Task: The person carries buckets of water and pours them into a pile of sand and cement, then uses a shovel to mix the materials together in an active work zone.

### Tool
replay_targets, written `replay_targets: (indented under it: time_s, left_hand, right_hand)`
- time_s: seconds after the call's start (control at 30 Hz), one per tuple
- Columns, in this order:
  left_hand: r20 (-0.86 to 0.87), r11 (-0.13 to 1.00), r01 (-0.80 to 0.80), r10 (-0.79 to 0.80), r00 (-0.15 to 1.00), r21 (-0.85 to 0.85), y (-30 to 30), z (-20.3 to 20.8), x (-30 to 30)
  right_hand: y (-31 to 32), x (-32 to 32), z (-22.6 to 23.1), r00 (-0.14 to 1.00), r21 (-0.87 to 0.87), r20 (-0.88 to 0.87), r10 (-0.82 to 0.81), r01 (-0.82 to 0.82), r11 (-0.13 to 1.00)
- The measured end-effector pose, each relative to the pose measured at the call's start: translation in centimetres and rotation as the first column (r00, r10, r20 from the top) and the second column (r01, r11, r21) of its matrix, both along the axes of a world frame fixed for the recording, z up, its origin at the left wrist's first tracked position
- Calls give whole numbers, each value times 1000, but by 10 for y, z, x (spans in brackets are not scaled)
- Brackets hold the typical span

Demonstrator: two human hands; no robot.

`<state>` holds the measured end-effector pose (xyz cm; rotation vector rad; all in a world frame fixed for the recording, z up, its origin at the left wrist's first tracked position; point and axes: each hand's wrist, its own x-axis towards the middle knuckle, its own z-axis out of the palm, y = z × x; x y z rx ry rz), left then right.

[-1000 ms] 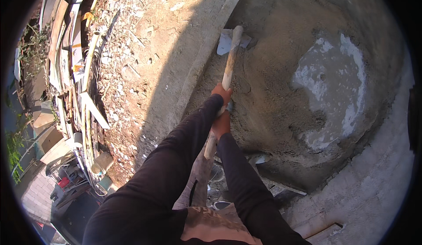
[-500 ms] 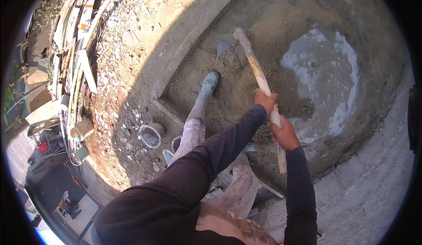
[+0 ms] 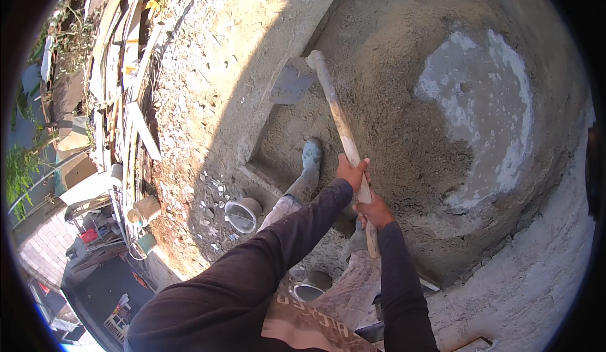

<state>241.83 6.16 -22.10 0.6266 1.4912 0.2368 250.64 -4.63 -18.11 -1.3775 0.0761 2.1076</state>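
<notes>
Both of my hands are wrapped around the pale wooden handle of a hoe (image 3: pixel 341 125). My left hand (image 3: pixel 353 171) grips higher up toward the head, and my right hand (image 3: pixel 375 211) closes around it lower, near the butt end. The hoe's flat grey blade (image 3: pixel 292 86) shows whole at the far end, over the edge of the low border. To the right of the handle lies a heap of damp brown sandy mix (image 3: pixel 404 112). A grey, watery pool (image 3: pixel 489 125) with a pale, foamy rim fills the hollow beside it.
A low concrete border (image 3: pixel 252 134) bounds the mix at left. Near my booted foot (image 3: pixel 311 156) stands a bucket (image 3: pixel 243 215); another bucket (image 3: pixel 312 286) is by my legs. Stacked planks (image 3: pixel 120 68) lie at far left beside rubble-strewn ground (image 3: pixel 183 87).
The hoe's head has swung left, and its blade, partly covered by mix before, now shows fully at the border. Both hands keep their hold; the view has shifted too.
</notes>
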Motion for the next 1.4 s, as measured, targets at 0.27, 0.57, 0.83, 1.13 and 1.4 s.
replay_targets:
  time_s: [0.27,0.57,0.83,1.13,1.4]
  left_hand:
    - [30,979,-153,158,987,-135,24,-114,2]
    - [212,772,-345,517,829,-533,-142,126,139]
    - [539,718,215,257,802,-662,-216,251,120]
    - [481,911,367,-241,843,-186,-114,175,17]
    - [123,651,681,-687,716,-334,-279,232,-11]
  right_hand:
    - [45,7,-71,922,-50,287,260,-257,965]
    - [-104,151,182,610,-173,603,514,-528,831]
    - [-212,115,317,658,-302,656,370,-220,927]
    - [-40,73,75,748,190,491,-447,409,893]
    - [-147,58,133,719,28,508,-475,537,843]
